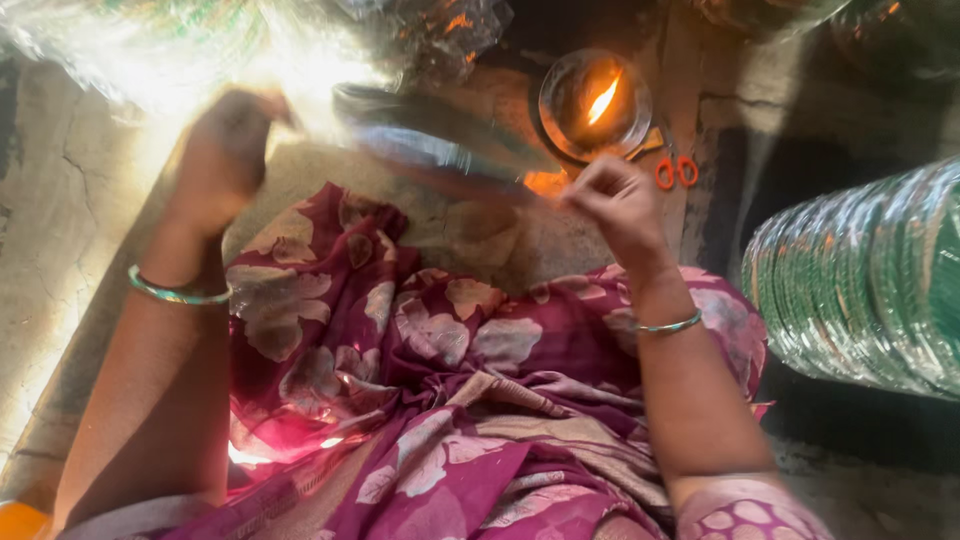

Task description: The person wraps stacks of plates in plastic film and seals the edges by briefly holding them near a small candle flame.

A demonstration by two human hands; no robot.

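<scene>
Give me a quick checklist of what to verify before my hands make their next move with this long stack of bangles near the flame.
1. Left hand grip on the blurred long stack of shiny bangles: cannot tell, motion blur and glare.
2. Right hand pinching the stack's near end: ok, fingers closed there.
3. Small flame in the round glass dish: lit, close to the right hand: not ok.
4. Orange-handled scissors lie clear beside the dish: ok.
5. Maroon floral cloth on the lap sits apart from the flame: ok.
6. Big roll of green bangles at right, untouched: ok.

Glossy glass bangles (870,280), matt printed cloth (450,400), rough floor (60,200).
</scene>
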